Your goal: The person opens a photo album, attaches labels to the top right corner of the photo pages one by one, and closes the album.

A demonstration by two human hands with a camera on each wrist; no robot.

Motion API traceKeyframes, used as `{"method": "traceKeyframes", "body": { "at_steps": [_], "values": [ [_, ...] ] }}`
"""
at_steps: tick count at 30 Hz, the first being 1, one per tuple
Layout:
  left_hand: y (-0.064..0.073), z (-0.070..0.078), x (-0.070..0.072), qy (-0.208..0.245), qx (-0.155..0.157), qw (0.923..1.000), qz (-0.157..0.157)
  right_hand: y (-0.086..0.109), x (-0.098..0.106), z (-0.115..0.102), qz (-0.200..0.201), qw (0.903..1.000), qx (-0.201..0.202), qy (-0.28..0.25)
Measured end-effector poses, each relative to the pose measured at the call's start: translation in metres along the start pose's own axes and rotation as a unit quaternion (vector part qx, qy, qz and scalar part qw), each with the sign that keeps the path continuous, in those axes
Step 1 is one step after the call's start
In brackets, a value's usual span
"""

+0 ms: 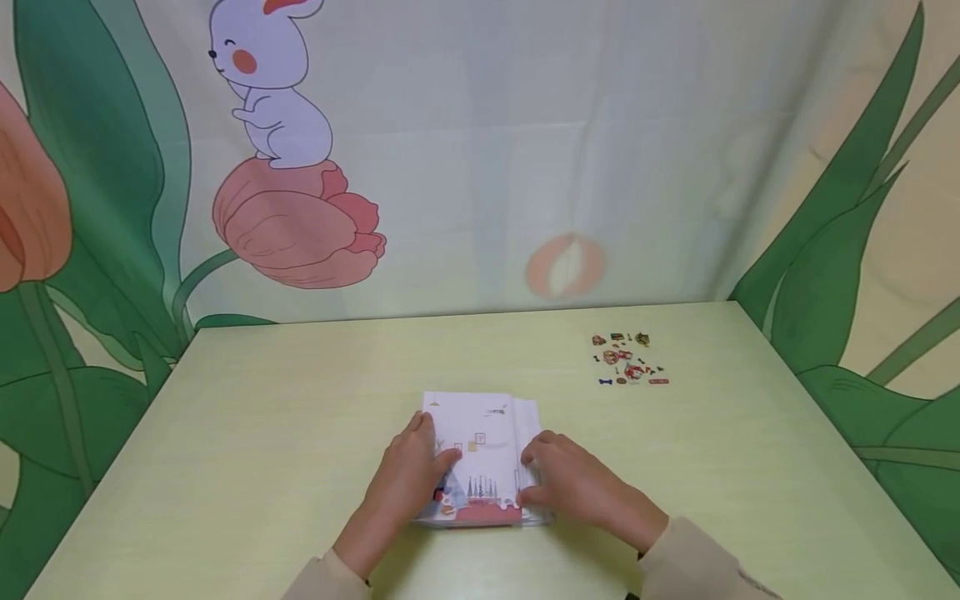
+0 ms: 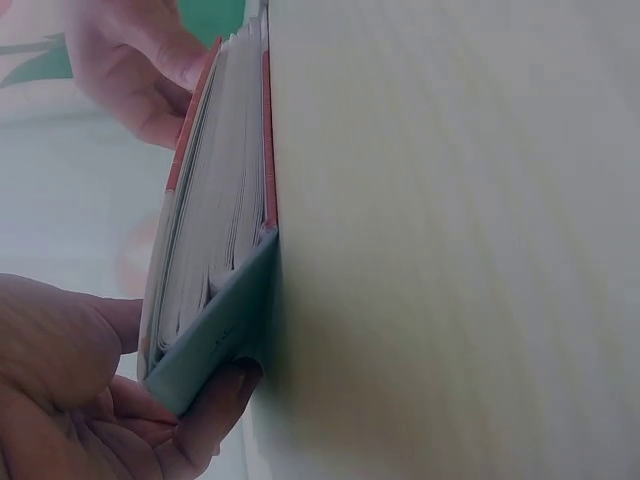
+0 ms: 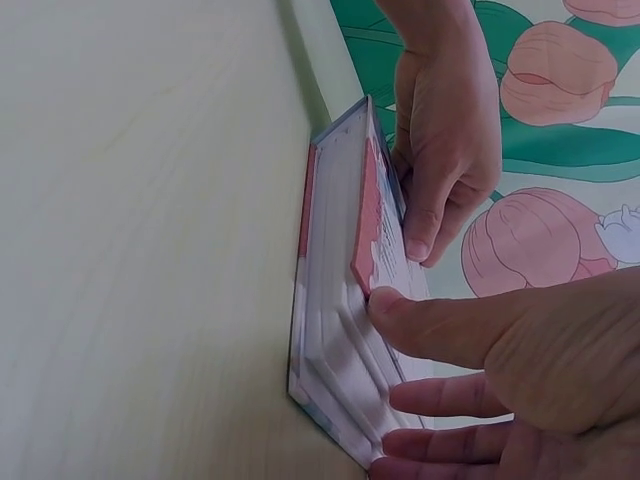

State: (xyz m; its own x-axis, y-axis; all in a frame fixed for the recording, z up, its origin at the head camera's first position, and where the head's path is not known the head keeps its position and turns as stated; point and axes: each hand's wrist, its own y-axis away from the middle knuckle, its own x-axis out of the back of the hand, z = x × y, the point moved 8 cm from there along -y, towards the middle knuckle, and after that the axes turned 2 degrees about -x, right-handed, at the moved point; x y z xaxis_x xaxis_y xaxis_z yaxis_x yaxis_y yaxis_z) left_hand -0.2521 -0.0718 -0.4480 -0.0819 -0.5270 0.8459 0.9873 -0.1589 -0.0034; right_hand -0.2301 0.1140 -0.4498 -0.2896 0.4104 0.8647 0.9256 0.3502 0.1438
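A thick book (image 1: pixel 491 479) with a white illustrated cover and a red band lies on the table near its front. My left hand (image 1: pixel 407 468) grips its left side, thumb on the cover; in the left wrist view the fingers curl against the blue-grey spine (image 2: pixel 222 325). At the opposite side, my right hand (image 1: pixel 576 479) holds the edge. The right wrist view shows its thumb (image 3: pixel 395 310) at the edge of the front cover (image 3: pixel 372 230) and its other fingers (image 3: pixel 440 397) by the page edges. A white strip shows beyond the front cover's right edge.
A patch of small colourful stickers (image 1: pixel 630 360) lies at the back right of the pale yellow-green table (image 1: pixel 285 417). A curtain (image 1: pixel 480 167) printed with a rabbit, flowers and leaves hangs behind and along the sides.
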Motion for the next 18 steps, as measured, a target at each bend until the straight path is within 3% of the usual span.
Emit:
{"method": "traceKeyframes", "body": {
  "at_steps": [18],
  "values": [
    [-0.001, 0.011, -0.008, 0.011, 0.016, 0.9998, 0.011, 0.003, 0.009, 0.010, -0.008, 0.9998, -0.012, -0.011]
  ]
}}
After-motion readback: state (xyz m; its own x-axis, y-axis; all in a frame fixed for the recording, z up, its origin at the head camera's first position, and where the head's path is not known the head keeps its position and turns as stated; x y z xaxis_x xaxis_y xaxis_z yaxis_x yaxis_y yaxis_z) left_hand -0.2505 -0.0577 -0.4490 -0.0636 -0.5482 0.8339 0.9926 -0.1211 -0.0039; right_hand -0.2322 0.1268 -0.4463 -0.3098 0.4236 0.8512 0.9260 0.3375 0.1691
